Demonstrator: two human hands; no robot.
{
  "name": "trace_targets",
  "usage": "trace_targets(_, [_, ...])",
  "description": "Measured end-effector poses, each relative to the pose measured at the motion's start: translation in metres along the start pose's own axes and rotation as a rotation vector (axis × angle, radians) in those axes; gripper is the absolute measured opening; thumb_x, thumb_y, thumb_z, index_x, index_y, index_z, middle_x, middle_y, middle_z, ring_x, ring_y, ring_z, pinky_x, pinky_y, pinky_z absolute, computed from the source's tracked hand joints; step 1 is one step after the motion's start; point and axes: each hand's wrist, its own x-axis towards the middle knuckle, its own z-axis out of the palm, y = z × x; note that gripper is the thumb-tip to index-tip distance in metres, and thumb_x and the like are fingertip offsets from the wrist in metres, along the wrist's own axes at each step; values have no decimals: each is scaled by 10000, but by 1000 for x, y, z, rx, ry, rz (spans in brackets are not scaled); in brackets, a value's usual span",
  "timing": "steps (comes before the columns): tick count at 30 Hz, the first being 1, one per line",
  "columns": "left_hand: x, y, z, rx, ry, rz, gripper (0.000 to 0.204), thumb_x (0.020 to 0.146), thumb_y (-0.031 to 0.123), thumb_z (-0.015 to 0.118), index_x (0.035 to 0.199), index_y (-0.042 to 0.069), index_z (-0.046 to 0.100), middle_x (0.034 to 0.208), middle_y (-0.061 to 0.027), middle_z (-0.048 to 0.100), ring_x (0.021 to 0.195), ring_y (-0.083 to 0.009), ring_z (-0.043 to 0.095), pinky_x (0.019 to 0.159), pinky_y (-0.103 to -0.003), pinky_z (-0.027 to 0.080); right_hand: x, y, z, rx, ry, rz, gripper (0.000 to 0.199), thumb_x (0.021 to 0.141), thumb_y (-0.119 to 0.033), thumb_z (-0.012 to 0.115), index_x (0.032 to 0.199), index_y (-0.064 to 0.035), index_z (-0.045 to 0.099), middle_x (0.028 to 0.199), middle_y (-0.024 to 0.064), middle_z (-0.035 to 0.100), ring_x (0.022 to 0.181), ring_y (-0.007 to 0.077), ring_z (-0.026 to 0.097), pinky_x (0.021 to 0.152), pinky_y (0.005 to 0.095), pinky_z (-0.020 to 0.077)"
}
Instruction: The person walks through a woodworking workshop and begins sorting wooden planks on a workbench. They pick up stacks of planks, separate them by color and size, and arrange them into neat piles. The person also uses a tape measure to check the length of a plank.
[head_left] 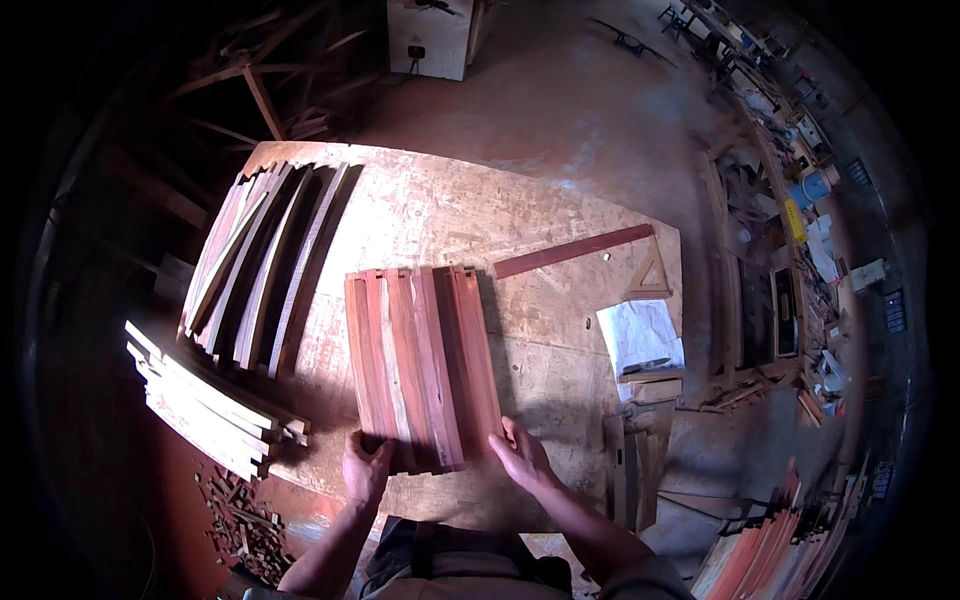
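Reddish-brown wooden strips (405, 360) lie side by side on the worktable in front of me, their far ends slightly uneven. Toward the right of the group, one darker strip (458, 370) looks lower or in shadow. My left hand (367, 470) grips the near left corner of the group, thumb and fingers curled at the edge. At the near right edge, my right hand (520, 457) presses its fingers against the outermost strip. Part of the fingers of both hands is hidden by the wood.
The worktable (420, 210) carries a pile of dark strips (275, 260) at left, a lone red strip (570, 252), a wooden triangle (650, 277) and white paper (642, 338) at right. Pale strips (200, 410) jut past its left edge. More reddish boards (760, 550) stand at lower right.
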Motion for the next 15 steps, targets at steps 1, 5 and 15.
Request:
trace_targets(1, [-14,-15,-1,17,-30,-8,491,743,218,752,1118,-40,569,933,-154,674,864,-218,649,773,-350,509,-17,5,0,-40,0,-21,606,924,-392,555,1336,41,455,1196,214,607,1103,282,590,932,362,453])
trace_targets(5, [-64,-58,3,39,-25,9,406,757,220,739,1019,-31,558,830,-129,645,772,-210,626,719,-347,507,-67,18,-4,-88,37,-7,586,905,-347,608,1316,48,469,1204,212,596,1098,279,599,929,362,462])
trace_targets(15, [-91,-55,11,-98,-38,136,331,855,196,679,1068,-27,558,808,-73,608,748,-145,587,669,-315,485,-85,56,-1,-250,172,-285,535,874,-239,660,1287,54,488,1206,241,577,1038,341,612,848,376,510])
